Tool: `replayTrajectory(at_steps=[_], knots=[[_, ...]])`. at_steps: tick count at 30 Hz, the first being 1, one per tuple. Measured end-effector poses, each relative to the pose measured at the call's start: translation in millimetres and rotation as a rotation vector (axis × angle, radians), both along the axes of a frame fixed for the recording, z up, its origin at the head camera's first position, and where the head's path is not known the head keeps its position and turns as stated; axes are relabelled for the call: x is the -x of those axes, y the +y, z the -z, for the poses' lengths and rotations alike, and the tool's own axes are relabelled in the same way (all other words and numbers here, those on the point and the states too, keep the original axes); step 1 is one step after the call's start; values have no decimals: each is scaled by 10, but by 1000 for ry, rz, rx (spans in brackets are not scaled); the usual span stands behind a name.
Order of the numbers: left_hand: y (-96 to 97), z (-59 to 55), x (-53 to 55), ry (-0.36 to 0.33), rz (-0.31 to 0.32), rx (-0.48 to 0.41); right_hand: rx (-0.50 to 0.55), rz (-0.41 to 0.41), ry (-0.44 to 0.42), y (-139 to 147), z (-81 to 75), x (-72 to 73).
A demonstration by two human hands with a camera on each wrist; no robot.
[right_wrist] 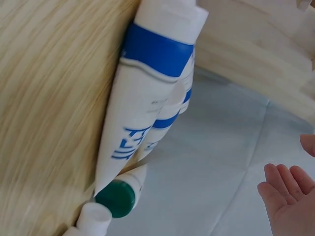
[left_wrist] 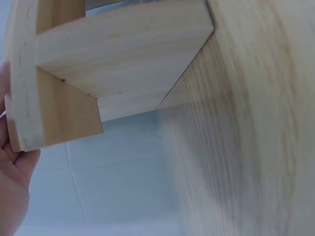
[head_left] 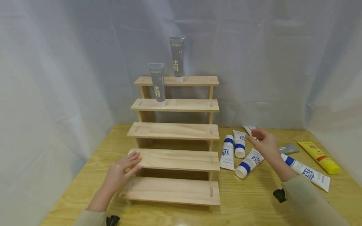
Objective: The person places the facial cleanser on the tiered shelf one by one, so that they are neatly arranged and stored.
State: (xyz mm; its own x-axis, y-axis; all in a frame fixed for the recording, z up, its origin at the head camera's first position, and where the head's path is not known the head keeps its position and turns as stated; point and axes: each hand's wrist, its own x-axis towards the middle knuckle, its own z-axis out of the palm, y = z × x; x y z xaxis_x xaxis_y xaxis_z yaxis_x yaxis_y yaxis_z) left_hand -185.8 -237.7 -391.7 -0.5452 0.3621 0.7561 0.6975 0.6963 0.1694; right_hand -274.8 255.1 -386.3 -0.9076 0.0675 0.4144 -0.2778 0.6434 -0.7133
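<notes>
My left hand (head_left: 120, 171) rests at the left end of a board of the stepped wooden shelf (head_left: 175, 158), second from the bottom, its fingers fairly straight. In the left wrist view, fingers and thumb touch the end of that board. My right hand (head_left: 267, 146) hovers over a group of white tubes with blue bands (head_left: 251, 163), holding nothing, fingers loosely bent. The right wrist view shows it apart from a tube (right_wrist: 142, 98) lying on the table. One grey tube (head_left: 177, 58) stands cap down on the top step; another grey tube (head_left: 158, 84) stands on the step below.
At the right lie a yellow tube (head_left: 319, 157), a grey tube (head_left: 289, 148) and a white tube (head_left: 308, 172). A green-capped tube (right_wrist: 118, 196) shows in the right wrist view. Pale curtains (head_left: 254, 62) hang behind and beside the wooden table (head_left: 240, 204).
</notes>
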Motion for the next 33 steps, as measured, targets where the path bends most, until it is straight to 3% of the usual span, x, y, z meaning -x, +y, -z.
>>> replayTrajectory(at_steps=[3,5,7,11,17,21,24,28,30,33], knots=[[-9,9,3,-3,-5,-1,18,23,-27,234,234,186],[-8,13,6,3,-4,0,23,51,-45,333,308,221],[-6,15,7,12,0,-2,44,49,-80,222,39,-38],[-4,24,1,10,2,-4,23,52,-110,211,-152,-261],[1,20,-15,-12,-10,3,50,77,-39,558,49,-162],[9,3,-19,-7,-7,3,-31,121,-31,639,19,-225],[13,-7,-19,1,-5,4,-63,186,-78,781,140,-143],[8,-5,-14,-2,-3,8,-123,262,-88,1122,501,128],[4,-1,-10,-5,-2,7,-141,252,-97,1283,624,222],[2,3,-6,-6,-3,7,-119,262,-152,1408,675,254]])
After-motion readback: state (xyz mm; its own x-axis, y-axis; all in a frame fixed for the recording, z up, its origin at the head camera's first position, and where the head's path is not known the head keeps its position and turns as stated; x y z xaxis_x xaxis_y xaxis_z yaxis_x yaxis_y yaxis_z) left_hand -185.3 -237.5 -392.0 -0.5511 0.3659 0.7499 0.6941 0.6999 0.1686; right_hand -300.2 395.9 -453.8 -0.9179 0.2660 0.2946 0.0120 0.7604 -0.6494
